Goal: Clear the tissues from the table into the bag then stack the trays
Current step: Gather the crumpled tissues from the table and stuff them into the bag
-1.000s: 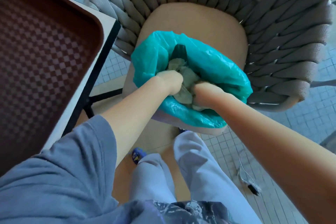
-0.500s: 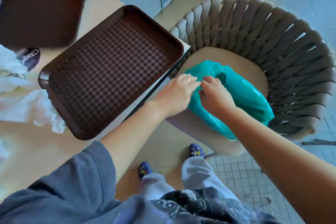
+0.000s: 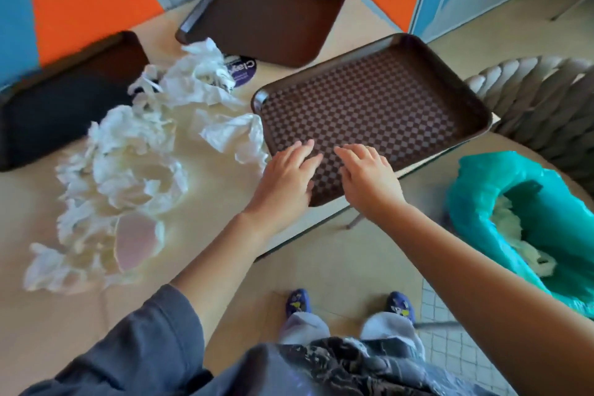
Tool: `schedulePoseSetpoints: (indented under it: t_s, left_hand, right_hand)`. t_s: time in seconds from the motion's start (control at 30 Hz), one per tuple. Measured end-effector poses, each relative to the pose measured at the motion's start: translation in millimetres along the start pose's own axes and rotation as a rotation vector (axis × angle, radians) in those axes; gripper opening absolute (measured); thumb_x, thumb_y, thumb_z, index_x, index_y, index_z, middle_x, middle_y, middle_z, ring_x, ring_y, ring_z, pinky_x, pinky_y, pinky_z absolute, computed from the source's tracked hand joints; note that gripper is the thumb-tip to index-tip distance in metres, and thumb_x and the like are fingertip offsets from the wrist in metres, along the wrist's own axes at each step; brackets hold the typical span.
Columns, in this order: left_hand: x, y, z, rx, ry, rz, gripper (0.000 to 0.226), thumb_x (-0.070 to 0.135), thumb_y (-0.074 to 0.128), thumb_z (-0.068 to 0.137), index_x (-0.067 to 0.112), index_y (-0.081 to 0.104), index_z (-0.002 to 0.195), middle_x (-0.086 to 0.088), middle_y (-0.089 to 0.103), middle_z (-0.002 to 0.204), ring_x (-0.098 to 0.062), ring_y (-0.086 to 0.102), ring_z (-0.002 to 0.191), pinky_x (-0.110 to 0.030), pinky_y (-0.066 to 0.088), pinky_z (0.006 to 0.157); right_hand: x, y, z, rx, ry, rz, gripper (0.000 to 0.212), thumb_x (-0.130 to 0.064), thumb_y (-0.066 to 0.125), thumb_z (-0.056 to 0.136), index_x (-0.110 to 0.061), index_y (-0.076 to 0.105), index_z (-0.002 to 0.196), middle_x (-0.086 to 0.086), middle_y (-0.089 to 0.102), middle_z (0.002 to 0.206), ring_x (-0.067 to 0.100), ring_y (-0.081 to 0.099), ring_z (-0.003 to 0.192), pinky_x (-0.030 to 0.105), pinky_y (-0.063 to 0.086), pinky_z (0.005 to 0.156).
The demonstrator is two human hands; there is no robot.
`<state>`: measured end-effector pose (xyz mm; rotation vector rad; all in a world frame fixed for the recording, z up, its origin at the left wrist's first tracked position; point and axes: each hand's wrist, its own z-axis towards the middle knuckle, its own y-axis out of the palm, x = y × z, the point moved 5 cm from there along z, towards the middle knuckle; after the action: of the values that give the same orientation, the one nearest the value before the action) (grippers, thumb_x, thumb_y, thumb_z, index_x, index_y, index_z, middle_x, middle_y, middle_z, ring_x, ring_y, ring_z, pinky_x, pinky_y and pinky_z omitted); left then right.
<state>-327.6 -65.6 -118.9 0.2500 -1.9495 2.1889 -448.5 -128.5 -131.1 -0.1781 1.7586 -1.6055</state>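
Note:
Crumpled white tissues [image 3: 128,157] lie in a long heap across the beige table [image 3: 64,315], from the centre to the near left. A brown checkered tray [image 3: 385,106] sits at the table's right corner. My left hand [image 3: 286,177] and my right hand [image 3: 366,177] hover side by side over its near edge, fingers spread, holding nothing. Two more brown trays lie further off, one at the far centre [image 3: 266,16] and one at the left [image 3: 58,100]. A teal plastic bag [image 3: 475,202] stands open on the chair at right, with white tissues inside.
A woven grey chair [image 3: 540,96] stands to the right of the table, holding the bag. A dark round sticker [image 3: 242,71] shows on the table beside the tissues. My feet stand on the floor between table and chair.
Both hands have come out of the teal bag and swung left over the checkered tray. The tissues they were pressing in stay in the bag. My view has turned toward the table.

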Motion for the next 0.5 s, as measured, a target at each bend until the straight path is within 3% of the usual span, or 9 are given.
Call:
schedulePoseSetpoints:
  t_s: [0.17, 0.4, 0.5]
  left_hand:
    - [-61, -19, -44, 0.033, -0.14, -0.002, 0.047, -0.001, 0.061, 0.075, 0.004, 0.057, 0.122, -0.019, 0.049, 0.135, -0.036, 0.046, 0.124, -0.045, 0.039, 0.101]
    - [-127, -31, -61, 0.046, -0.206, 0.034, 0.047, 0.005, 0.06, 0.083, 0.008, 0.052, 0.128, -0.02, 0.034, 0.146, -0.038, 0.035, 0.132, -0.048, 0.034, 0.104]
    - [-144, -36, -42, 0.05, -0.19, 0.053, 0.044, 0.015, 0.057, 0.088, 0.014, 0.05, 0.131, -0.02, 0.027, 0.15, -0.04, 0.028, 0.135, -0.05, 0.029, 0.107]
  right_hand:
    - [-64, 43, 19, -0.114, -0.1, 0.006, 0.041, -0.017, 0.046, 0.092, -0.019, 0.047, 0.133, 0.012, 0.045, 0.139, 0.032, 0.039, 0.127, 0.049, 0.034, 0.101]
    - [-109, 91, 32, -0.26, -0.133, -0.11, 0.038, -0.023, 0.043, 0.095, -0.029, 0.044, 0.133, 0.008, 0.016, 0.154, 0.03, 0.009, 0.142, 0.06, 0.01, 0.111]
    - [-113, 102, 36, -0.278, -0.108, -0.172, 0.041, -0.019, 0.042, 0.095, -0.026, 0.04, 0.135, 0.004, 0.022, 0.152, 0.028, 0.006, 0.143, 0.064, 0.004, 0.11]
